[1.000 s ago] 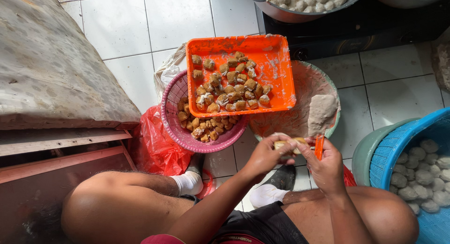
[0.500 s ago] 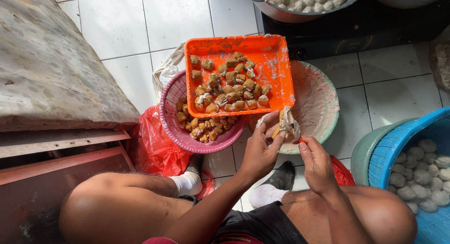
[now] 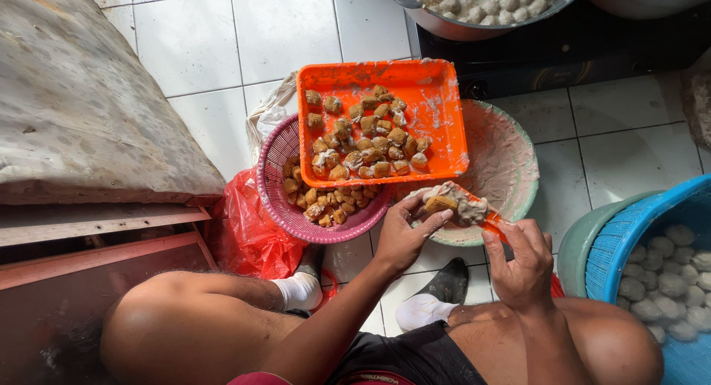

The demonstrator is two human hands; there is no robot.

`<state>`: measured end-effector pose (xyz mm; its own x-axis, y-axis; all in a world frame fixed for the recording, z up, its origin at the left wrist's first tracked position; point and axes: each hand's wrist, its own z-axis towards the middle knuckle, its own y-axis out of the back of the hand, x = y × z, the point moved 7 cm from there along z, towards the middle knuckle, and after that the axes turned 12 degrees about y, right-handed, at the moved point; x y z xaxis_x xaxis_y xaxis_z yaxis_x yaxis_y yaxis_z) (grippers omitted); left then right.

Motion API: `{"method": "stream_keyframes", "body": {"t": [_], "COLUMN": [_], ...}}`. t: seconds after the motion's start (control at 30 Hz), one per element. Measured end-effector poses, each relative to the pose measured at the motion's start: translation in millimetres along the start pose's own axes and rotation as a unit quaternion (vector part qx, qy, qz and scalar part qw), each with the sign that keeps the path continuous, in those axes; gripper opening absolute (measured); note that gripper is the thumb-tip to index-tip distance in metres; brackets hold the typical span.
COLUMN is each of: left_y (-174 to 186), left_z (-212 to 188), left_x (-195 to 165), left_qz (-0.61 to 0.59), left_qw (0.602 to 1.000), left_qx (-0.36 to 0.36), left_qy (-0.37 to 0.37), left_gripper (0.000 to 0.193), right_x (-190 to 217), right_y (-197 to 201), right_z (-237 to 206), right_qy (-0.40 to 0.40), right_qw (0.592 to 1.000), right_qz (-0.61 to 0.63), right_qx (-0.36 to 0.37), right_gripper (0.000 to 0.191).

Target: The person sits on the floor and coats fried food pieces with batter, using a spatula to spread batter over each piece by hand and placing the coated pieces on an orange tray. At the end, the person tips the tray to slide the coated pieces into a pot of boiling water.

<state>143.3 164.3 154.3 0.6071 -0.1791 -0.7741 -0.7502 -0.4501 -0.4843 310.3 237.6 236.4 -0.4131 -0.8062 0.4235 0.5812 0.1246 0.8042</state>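
Orange spatula point(image 3: 489, 221) gripped in right hand point(image 3: 522, 263), blade toward tofu puff point(image 3: 441, 203) pinched by left hand point(image 3: 404, 237).

Blue basket point(image 3: 603, 259) of pale balls point(image 3: 670, 270); red bag point(image 3: 248, 233).

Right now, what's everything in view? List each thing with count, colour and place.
tray: one, orange, centre, resting on the two bowls
fried pieces: many, brown, in tray and pink basket
basket: one, pink, under tray's left side
bowl: one, pale, paste-smeared, right of tray
plastic bag: one, red, beside pink basket
blue basket: one, pale balls inside, right edge
pot: one, grey, top, holding balls
left hand: holds a brown piece
right hand: holds an orange tool with paste
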Motion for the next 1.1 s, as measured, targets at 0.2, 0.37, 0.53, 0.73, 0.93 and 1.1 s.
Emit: {"method": "stream_keyframes", "body": {"t": [0.2,0.37,0.53,0.73,0.93,1.1], "left_y": [33,87,103,93,135,215], "left_z": [14,30,49,1,9,35], "left_x": [2,-41,-120,-103,15,66], "left_qz": [0.062,0.503,0.547,0.489,0.653,0.638], "left_qw": [0.984,0.782,0.678,0.716,0.698,0.717], "left_qx": [-0.153,-0.34,-0.377,-0.209,-0.151,-0.276], "left_qy": [-0.072,-0.14,-0.313,-0.452,-0.253,0.053], "left_gripper": [0.03,0.037,0.047,0.014,0.024,0.049], "right_x": [-12,-39,-69,-94,-145,-144], "right_y": [-7,-10,-25,-20,-52,-147], "right_z": [0,-16,-38,-44,-50,-83], "right_qy": [-0.016,-0.164,-0.33,-0.352,-0.367,-0.319], "right_qw": [0.998,0.979,0.889,0.829,0.902,0.895], "right_qz": [0.017,0.118,0.317,0.42,0.219,0.082], "right_qx": [0.052,0.042,0.01,-0.113,0.058,0.301], "right_gripper": [0.02,0.025,0.034,0.031,0.026,0.034]}}
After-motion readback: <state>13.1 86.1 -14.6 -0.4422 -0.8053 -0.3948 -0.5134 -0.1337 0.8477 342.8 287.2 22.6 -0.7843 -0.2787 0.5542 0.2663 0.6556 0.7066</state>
